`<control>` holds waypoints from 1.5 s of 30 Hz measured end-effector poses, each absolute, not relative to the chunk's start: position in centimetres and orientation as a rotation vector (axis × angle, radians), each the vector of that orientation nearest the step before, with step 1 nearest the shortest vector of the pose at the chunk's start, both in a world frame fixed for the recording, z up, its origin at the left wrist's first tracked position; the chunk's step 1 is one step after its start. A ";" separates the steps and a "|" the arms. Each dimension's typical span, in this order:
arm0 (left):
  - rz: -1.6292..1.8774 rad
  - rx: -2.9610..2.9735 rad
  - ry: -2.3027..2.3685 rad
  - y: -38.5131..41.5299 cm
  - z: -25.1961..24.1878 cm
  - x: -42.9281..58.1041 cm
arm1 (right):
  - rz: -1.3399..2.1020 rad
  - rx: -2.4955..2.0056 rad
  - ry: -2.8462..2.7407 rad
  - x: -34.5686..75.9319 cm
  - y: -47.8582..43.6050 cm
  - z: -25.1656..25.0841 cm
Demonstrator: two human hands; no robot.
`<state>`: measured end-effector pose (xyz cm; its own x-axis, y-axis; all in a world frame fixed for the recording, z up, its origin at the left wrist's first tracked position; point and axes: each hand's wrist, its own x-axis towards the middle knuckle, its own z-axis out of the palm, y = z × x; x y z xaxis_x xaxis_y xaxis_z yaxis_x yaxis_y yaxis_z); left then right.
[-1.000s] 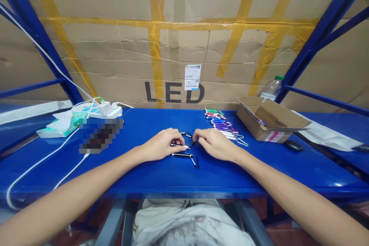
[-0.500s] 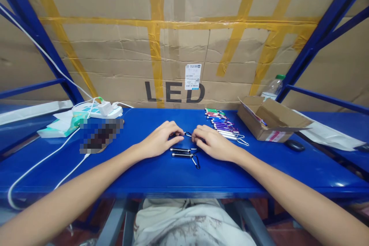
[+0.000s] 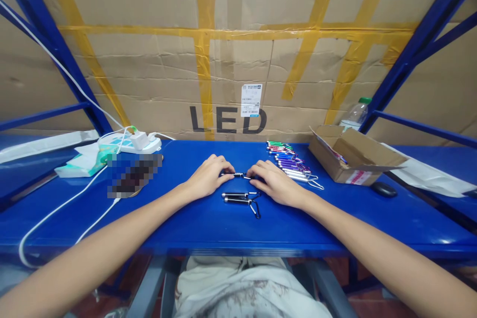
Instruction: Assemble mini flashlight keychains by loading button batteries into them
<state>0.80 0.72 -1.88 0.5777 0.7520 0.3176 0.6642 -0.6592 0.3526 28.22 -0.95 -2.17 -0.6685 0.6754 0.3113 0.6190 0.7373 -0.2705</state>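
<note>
Between my two hands lies a slim black tube with a carabiner clip (image 3: 237,175), resembling a keychain flashlight. My left hand (image 3: 209,175) has its fingers closed on the tube's left end, covering part of it. At the clip end, my right hand (image 3: 274,181) pinches with thumb and fingertips, which hide most of the clip. Nearer to me, two more black tubes, an upper one (image 3: 234,195) and a lower one (image 3: 237,200), lie side by side with their clips to the right. Past my right hand is a row of several coloured tubes (image 3: 288,162) in green, red, blue, purple and silver.
A small open cardboard box (image 3: 335,174) stands at the right, beside a black mouse (image 3: 383,189) and a bottle (image 3: 357,113). To the left are a phone (image 3: 136,176), a white power strip (image 3: 151,147), tissues (image 3: 84,164) and cables. A large carton (image 3: 164,69) rises behind the blue table (image 3: 201,228).
The black tube between my hands shows more plainly now, as my left fingers have drawn back slightly along it. The whole view has shifted a little. The other tubes stay put.
</note>
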 end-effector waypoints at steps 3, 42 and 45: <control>0.688 2.635 1.133 0.4 -1.5 1.0 | 0.217 -1.000 -2.535 28.0 -0.9 -2.2; 0.894 2.601 0.833 -1.1 -0.5 1.4 | 0.243 -0.848 -2.320 27.8 -2.1 -0.8; 0.953 2.520 0.822 -0.8 -0.6 1.5 | 0.247 -0.836 -2.305 27.7 -2.2 -0.6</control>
<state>1.47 -0.84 -0.61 0.6114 0.6163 0.4963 0.4003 -0.7819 0.4779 27.67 -2.16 -0.55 -0.5744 0.6277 0.5254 0.5018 0.7771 -0.3798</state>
